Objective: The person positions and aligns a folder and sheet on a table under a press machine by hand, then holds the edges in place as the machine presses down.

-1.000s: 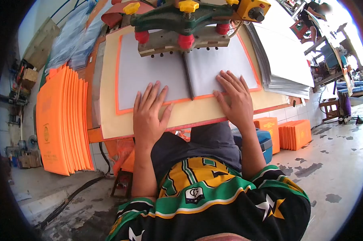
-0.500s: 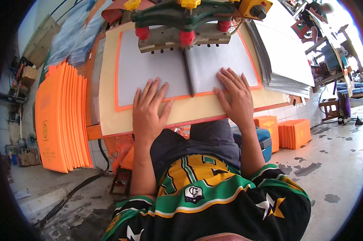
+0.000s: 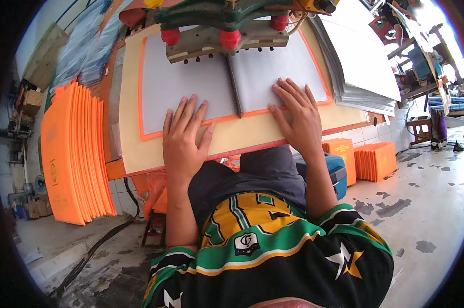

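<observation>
An orange-edged folder cover (image 3: 191,87) lies open under greyish, see-through sheeting on a cream board (image 3: 134,154). A dark strip (image 3: 234,87) runs down its middle. My left hand (image 3: 185,138) rests flat with fingers apart over the cover's lower left edge, thumb toward the board. On the lower right part, my right hand (image 3: 297,115) lies flat, fingers stretched forward. Neither hand grips anything. Just beyond the fingertips, a green press head (image 3: 196,18) with red knobs and a metal bar (image 3: 226,43) hangs above the cover.
Orange folders (image 3: 75,154) stand stacked at the left, with clear plastic sheets (image 3: 85,51) behind. A pile of white sheets (image 3: 357,56) lies to the right. More orange folders (image 3: 374,161) and a blue case (image 3: 334,174) sit below right. Another person's arm (image 3: 403,7) shows at far upper right.
The view has shifted slightly, so the press head and board appear higher and further left. Both hands stay flat on the cover in nearly the same spots.
</observation>
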A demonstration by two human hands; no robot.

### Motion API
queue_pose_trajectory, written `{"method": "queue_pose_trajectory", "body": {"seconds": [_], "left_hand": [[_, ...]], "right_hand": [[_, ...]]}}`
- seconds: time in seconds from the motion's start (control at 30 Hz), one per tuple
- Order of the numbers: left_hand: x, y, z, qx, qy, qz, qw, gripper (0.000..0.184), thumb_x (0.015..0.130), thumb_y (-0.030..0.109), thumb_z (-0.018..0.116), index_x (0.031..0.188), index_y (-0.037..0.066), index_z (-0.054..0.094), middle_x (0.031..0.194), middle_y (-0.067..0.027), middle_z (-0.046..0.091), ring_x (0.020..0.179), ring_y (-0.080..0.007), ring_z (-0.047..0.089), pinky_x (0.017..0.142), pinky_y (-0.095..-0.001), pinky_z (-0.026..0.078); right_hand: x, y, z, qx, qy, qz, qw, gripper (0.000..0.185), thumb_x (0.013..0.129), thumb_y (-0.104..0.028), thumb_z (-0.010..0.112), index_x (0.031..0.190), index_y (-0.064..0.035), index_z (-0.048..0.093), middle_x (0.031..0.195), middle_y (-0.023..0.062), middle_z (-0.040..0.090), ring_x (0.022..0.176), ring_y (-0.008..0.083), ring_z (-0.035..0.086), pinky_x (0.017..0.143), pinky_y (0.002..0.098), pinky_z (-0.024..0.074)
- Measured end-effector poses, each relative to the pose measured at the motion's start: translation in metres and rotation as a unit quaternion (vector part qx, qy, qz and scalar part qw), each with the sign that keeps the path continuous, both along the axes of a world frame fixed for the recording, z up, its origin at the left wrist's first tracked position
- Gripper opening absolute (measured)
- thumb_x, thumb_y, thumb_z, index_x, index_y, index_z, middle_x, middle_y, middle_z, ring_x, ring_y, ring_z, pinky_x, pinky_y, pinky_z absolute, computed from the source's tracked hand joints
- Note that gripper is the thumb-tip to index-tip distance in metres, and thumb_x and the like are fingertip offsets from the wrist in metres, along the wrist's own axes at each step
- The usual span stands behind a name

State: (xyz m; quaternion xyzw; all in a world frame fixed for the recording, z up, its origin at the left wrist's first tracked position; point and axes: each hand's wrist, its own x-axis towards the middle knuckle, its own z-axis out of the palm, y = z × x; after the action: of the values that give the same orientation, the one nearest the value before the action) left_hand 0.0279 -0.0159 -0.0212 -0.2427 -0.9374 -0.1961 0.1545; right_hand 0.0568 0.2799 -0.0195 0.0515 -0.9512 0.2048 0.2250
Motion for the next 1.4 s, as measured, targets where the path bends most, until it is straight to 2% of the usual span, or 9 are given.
{"method": "queue_pose_trajectory", "body": {"seconds": [1.0,1.4], "left_hand": [[0.0006,-0.0009,-0.0017,0.001,-0.002,0.001,1.0,0.052,0.106,0.035,0.066,0.152,0.013,0.065,0.162,-0.0117,0.058,0.155,-0.0325,0.048,0.131,-0.0561,0.03],[0.0005,-0.0001,0.0003,-0.001,0.013,0.0,1.0,0.051,0.104,0.032,0.069,0.151,0.014,0.066,0.16,-0.0114,0.059,0.153,-0.0317,0.05,0.129,-0.0546,0.033]], "right_hand": [[0.0003,-0.0002,-0.0021,0.004,-0.001,-0.003,1.0,0.047,0.104,-0.037,0.07,0.14,-0.0083,0.071,0.154,0.0119,0.065,0.151,0.0312,0.053,0.131,0.0545,0.03],[-0.0004,-0.0004,-0.0023,0.002,0.002,-0.004,1.0,0.046,0.103,-0.037,0.07,0.14,-0.0094,0.072,0.154,0.011,0.065,0.151,0.0298,0.053,0.132,0.0534,0.03]]}}
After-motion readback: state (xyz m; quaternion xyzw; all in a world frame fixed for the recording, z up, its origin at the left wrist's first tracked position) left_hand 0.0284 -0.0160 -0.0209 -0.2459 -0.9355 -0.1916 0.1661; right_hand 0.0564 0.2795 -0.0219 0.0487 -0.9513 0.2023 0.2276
